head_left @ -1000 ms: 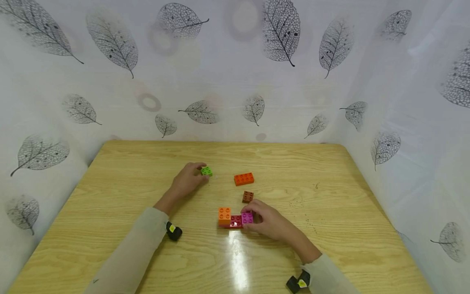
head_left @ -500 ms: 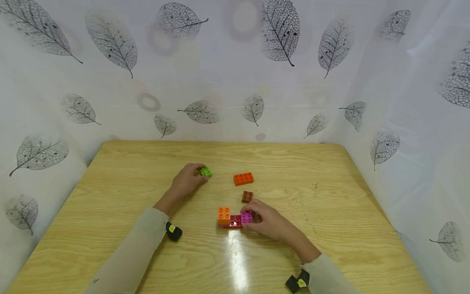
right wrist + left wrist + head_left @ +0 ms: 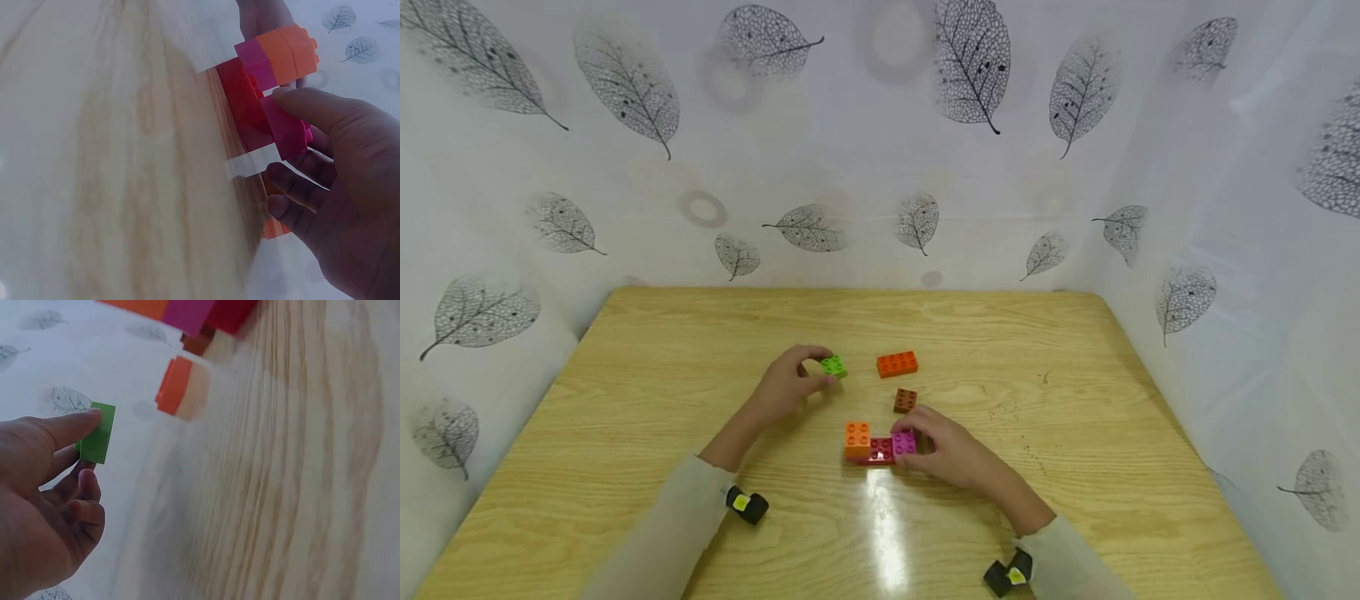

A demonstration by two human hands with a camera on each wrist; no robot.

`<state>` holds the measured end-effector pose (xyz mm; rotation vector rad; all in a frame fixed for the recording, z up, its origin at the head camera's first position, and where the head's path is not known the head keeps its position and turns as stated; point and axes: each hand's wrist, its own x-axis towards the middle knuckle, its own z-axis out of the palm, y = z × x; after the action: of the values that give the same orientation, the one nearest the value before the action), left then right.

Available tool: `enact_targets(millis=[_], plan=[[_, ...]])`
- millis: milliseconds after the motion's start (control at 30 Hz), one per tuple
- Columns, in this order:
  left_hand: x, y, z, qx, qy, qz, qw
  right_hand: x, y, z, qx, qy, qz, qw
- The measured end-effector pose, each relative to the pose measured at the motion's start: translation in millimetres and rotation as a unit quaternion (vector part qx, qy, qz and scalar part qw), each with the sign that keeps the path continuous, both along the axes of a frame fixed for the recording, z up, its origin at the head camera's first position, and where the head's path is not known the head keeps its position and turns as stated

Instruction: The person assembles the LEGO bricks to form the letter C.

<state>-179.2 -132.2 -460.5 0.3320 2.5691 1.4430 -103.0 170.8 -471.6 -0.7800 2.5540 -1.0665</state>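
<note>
Left hand (image 3: pixel 786 390): pinched the green four-stud brick (image 3: pixel 834 367) between thumb and finger, left of centre on the tabletop (image 3: pixel 1112 433), closer to the far edge than the brown four-stud brick (image 3: pixel 906 401).
Green brick, change: shifted right and toward the near edge within the last half second; appeared lifted off the wood. Judged as brought closer to the built bricks, joined to none.
Right hand (image 3: pixel 951 450): stayed in place, pinching the magenta four-stud brick (image 3: pixel 904 444) at the right end of the dark red brick (image 3: pixel 881 452).
Dark red brick, left end: carried the orange four-stud brick (image 3: pixel 857 440) over a lower magenta brick (image 3: pixel 255 62).
Loose bricks: noted brown beyond the right fingers, orange-red eight-stud brick (image 3: pixel 897 364) toward the far edge.
Magenta seating: could not be confirmed as fully pressed home.
Obscured: near edge cut off; green studs mostly turned away in the left wrist view.
</note>
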Motion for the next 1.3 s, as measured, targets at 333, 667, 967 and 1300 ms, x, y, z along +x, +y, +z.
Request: enact_targets(millis=[333,667,967,1300], plan=[[37.2,10,15.3,0.018,0.042,-0.048,0.9978,-0.2,0,2.5,-0.002,-0.010,0.000,1.000],[69.5,15,27.8,0.047,0.049,-0.098,0.9929,-0.1,1,1.9,-0.007,-0.011,0.002,1.000],[78.9,15,29.7,0.043,0.049,-0.113,0.9914,-0.6,0,-0.7,-0.008,-0.010,-0.002,1.000],[79.4,14,25.9,0.031,0.045,-0.128,0.9903,-1.8,0,-2.1,-0.014,-0.018,-0.006,1.000]])
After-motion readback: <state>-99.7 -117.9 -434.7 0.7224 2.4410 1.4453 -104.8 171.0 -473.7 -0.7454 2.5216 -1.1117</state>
